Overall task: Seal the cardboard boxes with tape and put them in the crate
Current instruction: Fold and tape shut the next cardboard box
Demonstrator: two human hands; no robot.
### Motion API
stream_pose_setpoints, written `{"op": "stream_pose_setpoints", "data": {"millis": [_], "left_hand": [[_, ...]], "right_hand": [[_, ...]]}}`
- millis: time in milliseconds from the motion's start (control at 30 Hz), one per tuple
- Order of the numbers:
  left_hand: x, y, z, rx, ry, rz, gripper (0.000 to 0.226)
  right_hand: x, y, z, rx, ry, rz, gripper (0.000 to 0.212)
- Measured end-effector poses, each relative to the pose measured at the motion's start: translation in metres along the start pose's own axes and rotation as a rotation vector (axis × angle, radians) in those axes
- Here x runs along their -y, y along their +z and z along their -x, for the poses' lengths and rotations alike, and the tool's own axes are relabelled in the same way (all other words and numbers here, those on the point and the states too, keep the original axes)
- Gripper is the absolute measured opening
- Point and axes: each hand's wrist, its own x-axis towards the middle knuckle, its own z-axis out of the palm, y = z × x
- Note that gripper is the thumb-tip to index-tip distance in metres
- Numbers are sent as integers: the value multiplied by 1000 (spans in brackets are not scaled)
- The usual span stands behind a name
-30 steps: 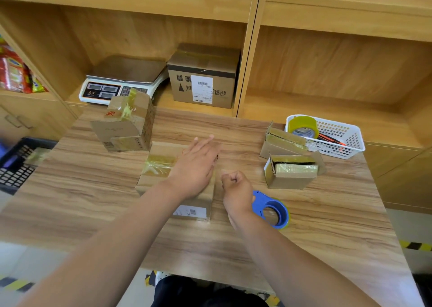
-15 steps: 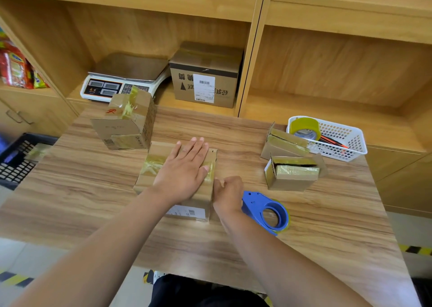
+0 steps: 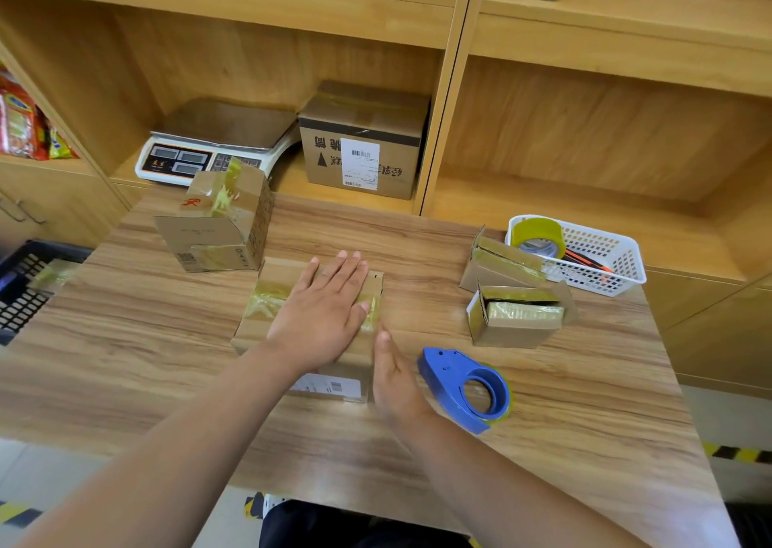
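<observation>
A flat cardboard box with a strip of yellowish tape across its top lies in the middle of the wooden table. My left hand presses flat on the box top, fingers straight. My right hand lies flat against the box's right side, fingers extended. A blue tape dispenser lies on the table just right of that hand. A taller taped box stands at the back left. Two small boxes sit at the right. A black crate is beside the table's left edge.
A white basket holding a tape roll sits at the back right. On the shelf behind stand a weighing scale and a labelled brown carton. Snack packets fill the far-left shelf.
My left hand slid back over the box top along the tape. My right hand let go of the blue dispenser, opened from a fist, and moved against the box's right side.
</observation>
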Motion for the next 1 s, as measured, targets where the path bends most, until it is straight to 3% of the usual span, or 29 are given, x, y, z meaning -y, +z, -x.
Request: {"op": "stream_pose_setpoints", "data": {"millis": [100,233,333,533,633,767,1000], "left_hand": [[2,0,0,-3,9,2,65],[4,1,-1,8,19,15,60],[5,-1,-2,6,12,18,59],[15,-7,-4,58,82,51,62],[35,-20,-7,149,171,42,82],[46,-28,-11,185,54,39,105],[45,-27,-25,156,88,20,99]], "right_hand": [[9,-15,-10,-48,-31,-23,63],[38,-35,-36,77,-204,133,93],[44,-39,-46,118,-231,172,82],[53,-36,-57,-60,-286,145,46],[54,-34,-59,-77,-315,175,38],[51,-32,-59,-86,-301,181,36],[49,-41,-58,113,-245,309,82]]}}
